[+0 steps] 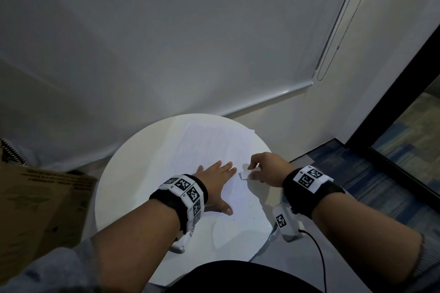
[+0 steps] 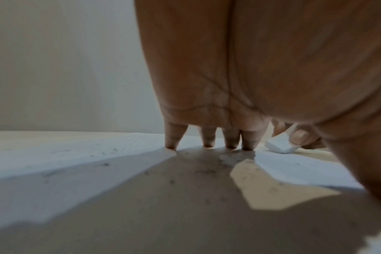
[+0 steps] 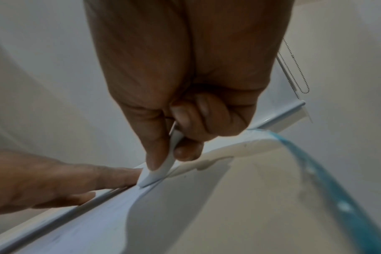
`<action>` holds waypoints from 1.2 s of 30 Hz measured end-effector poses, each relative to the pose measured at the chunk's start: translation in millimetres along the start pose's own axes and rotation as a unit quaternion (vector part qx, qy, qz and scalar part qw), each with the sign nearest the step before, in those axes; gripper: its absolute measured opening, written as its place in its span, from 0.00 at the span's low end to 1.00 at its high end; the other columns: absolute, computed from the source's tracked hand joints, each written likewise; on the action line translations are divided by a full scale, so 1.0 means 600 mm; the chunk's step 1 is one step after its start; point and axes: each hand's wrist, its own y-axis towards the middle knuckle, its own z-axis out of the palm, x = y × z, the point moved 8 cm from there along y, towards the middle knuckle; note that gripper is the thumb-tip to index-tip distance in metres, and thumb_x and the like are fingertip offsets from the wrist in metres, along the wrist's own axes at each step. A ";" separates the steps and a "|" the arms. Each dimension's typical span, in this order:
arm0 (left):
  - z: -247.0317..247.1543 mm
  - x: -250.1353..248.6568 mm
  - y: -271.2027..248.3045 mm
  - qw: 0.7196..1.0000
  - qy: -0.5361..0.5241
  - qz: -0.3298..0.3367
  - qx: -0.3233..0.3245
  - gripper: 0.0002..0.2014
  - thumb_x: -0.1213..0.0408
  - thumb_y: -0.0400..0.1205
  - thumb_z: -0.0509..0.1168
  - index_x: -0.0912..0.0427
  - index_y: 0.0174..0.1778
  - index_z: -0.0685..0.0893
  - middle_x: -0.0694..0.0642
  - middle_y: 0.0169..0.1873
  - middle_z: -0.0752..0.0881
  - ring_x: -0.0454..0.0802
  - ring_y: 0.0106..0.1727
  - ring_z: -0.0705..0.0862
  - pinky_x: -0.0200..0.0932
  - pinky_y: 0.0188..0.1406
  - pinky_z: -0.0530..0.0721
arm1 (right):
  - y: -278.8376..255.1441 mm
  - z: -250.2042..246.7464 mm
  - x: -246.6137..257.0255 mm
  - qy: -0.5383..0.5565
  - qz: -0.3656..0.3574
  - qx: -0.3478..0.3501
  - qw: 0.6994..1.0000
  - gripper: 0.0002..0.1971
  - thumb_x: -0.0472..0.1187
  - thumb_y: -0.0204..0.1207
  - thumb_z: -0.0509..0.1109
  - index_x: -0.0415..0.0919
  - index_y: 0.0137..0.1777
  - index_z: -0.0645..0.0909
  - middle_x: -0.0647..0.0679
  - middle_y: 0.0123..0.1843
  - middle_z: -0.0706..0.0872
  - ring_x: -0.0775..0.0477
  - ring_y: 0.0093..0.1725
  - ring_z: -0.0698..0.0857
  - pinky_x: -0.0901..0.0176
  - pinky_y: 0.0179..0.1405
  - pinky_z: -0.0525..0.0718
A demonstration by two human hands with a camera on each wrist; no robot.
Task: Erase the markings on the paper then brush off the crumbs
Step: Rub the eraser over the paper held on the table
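Left hand [image 1: 215, 179] flat, pinning paper [image 1: 209, 143]; right hand [image 1: 266, 169] pinching eraser [image 1: 244, 173]: we advise short, light strokes away from the pinned side.

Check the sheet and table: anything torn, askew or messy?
Dark eraser crumbs litter the paper near the left hand. The sheet's far corner pokes past the round table edge. The right hand pinches the eraser. No tear visible.

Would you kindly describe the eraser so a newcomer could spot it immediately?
Start at the round white table and the paper lying on it. By the paper's right edge, the right hand pinches a small white eraser, the only solid block there.
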 end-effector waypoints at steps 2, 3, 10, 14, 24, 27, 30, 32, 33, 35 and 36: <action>0.002 0.001 0.000 1.000 0.002 0.001 0.001 0.55 0.41 0.76 0.72 0.50 0.86 0.39 0.47 0.86 0.37 0.49 0.86 0.36 0.65 0.82 0.43 | -0.004 0.008 0.008 -0.019 -0.018 0.036 0.999 0.06 0.42 0.73 0.74 0.45 0.49 0.83 0.50 0.39 0.80 0.52 0.36 0.79 0.64 0.34 0.72; 0.003 0.002 0.000 1.000 0.002 0.002 0.002 0.55 0.40 0.76 0.72 0.50 0.86 0.39 0.47 0.85 0.37 0.49 0.86 0.36 0.65 0.82 0.43 | -0.010 0.019 0.014 -0.020 -0.032 0.079 0.996 0.04 0.41 0.72 0.74 0.47 0.45 0.82 0.50 0.37 0.81 0.55 0.31 0.79 0.65 0.32 0.74; 0.001 -0.001 -0.005 1.000 0.006 0.003 0.003 0.55 0.41 0.76 0.71 0.51 0.86 0.39 0.47 0.86 0.37 0.49 0.86 0.36 0.65 0.83 0.43 | -0.002 -0.008 0.013 -0.049 -0.014 -0.004 0.999 0.10 0.43 0.75 0.72 0.42 0.55 0.83 0.52 0.43 0.77 0.50 0.45 0.77 0.63 0.39 0.68; 0.001 -0.001 -0.005 1.000 0.003 0.002 0.002 0.55 0.41 0.76 0.72 0.50 0.86 0.39 0.47 0.86 0.37 0.49 0.86 0.36 0.65 0.82 0.43 | -0.018 0.024 0.018 -0.024 -0.033 0.102 0.994 0.04 0.42 0.73 0.74 0.48 0.44 0.82 0.51 0.38 0.81 0.54 0.33 0.80 0.65 0.33 0.75; 0.000 -0.003 -0.005 1.000 0.011 -0.001 0.002 0.55 0.40 0.76 0.71 0.50 0.86 0.39 0.47 0.86 0.37 0.50 0.86 0.37 0.65 0.82 0.44 | -0.016 0.016 0.019 -0.031 -0.024 0.055 0.998 0.06 0.42 0.73 0.73 0.43 0.47 0.83 0.51 0.38 0.81 0.52 0.36 0.78 0.63 0.32 0.72; -0.001 -0.003 -0.006 1.000 0.009 -0.001 0.005 0.55 0.41 0.76 0.71 0.50 0.86 0.38 0.47 0.85 0.37 0.50 0.86 0.36 0.65 0.82 0.44 | -0.019 0.018 0.017 -0.033 -0.021 0.080 0.996 0.05 0.40 0.73 0.73 0.43 0.47 0.83 0.50 0.35 0.81 0.54 0.32 0.78 0.67 0.28 0.71; 0.000 -0.003 -0.009 1.000 0.009 -0.002 0.005 0.55 0.41 0.76 0.71 0.50 0.86 0.38 0.47 0.85 0.37 0.49 0.86 0.36 0.65 0.83 0.43 | 0.000 -0.011 0.006 -0.040 0.002 -0.009 0.999 0.09 0.43 0.73 0.72 0.42 0.51 0.84 0.46 0.48 0.83 0.49 0.46 0.78 0.63 0.39 0.69; -0.001 -0.003 -0.009 1.000 0.008 -0.003 0.004 0.55 0.41 0.76 0.71 0.50 0.86 0.38 0.47 0.85 0.37 0.49 0.86 0.36 0.64 0.83 0.43 | 0.001 -0.010 0.006 -0.031 -0.001 -0.009 0.999 0.07 0.43 0.72 0.73 0.43 0.48 0.84 0.48 0.45 0.81 0.50 0.43 0.78 0.64 0.39 0.70; -0.001 -0.002 -0.009 1.000 0.006 -0.002 0.003 0.55 0.41 0.76 0.71 0.50 0.86 0.38 0.47 0.85 0.37 0.49 0.86 0.36 0.64 0.83 0.43 | -0.002 -0.002 0.006 -0.018 -0.008 0.022 1.000 0.05 0.42 0.72 0.74 0.44 0.45 0.83 0.50 0.40 0.81 0.51 0.39 0.79 0.64 0.36 0.72; 0.000 -0.002 -0.008 1.000 0.004 0.001 0.005 0.55 0.41 0.76 0.72 0.50 0.86 0.38 0.46 0.85 0.37 0.49 0.86 0.36 0.65 0.82 0.44 | -0.019 0.025 0.012 0.020 -0.024 0.112 0.993 0.05 0.39 0.70 0.75 0.47 0.39 0.81 0.51 0.30 0.81 0.55 0.28 0.79 0.66 0.29 0.74; 0.000 -0.003 -0.007 1.000 0.005 0.003 0.006 0.55 0.41 0.76 0.72 0.50 0.86 0.38 0.47 0.85 0.37 0.49 0.86 0.36 0.66 0.82 0.44 | -0.025 0.033 0.014 0.027 -0.030 0.140 0.989 0.06 0.38 0.70 0.76 0.47 0.38 0.81 0.52 0.28 0.81 0.56 0.25 0.79 0.67 0.28 0.74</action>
